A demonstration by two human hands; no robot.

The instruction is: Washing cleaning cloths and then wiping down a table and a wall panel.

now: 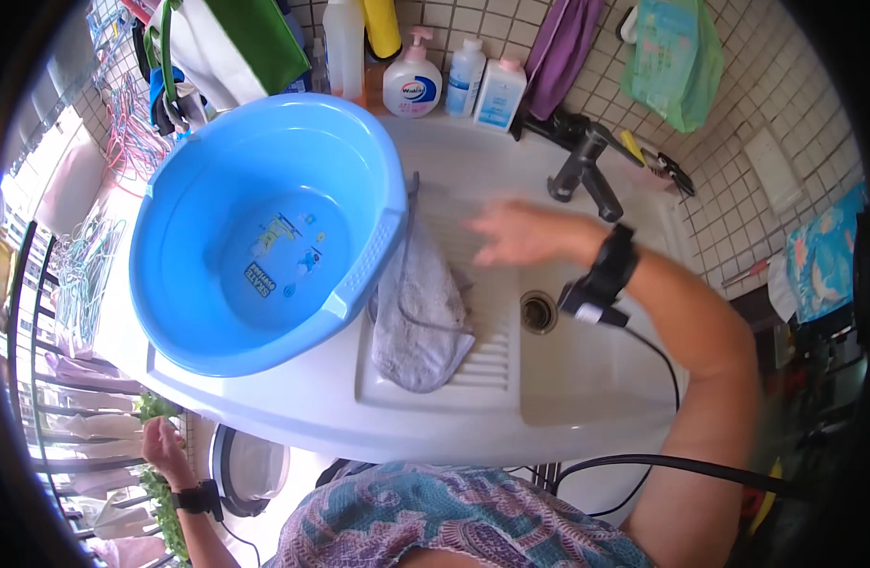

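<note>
My right hand (513, 231), blurred, hovers over the ribbed washboard part of the white laundry sink (584, 383), fingers spread and holding nothing. Just left of it, a grey cloth (420, 323) lies over the ribs. A blue plastic basin (222, 170) rests on the counter left of the cloth, its right rim overhanging the cloth's edge. Only printed cartoon stickers show on its floor. My left hand (164, 447) is low at the left, away from the sink, beside the balcony railing. Its fingers look curled; whether anything is in them is hidden.
A black faucet (584, 170) projects over the sink's back, with the drain (539, 312) below. A pump bottle (412, 78) and several other bottles line the back ledge. A purple cloth (562, 57) hangs there. A black cable (676, 465) crosses near my right arm. Hangers (87, 284) crowd the left.
</note>
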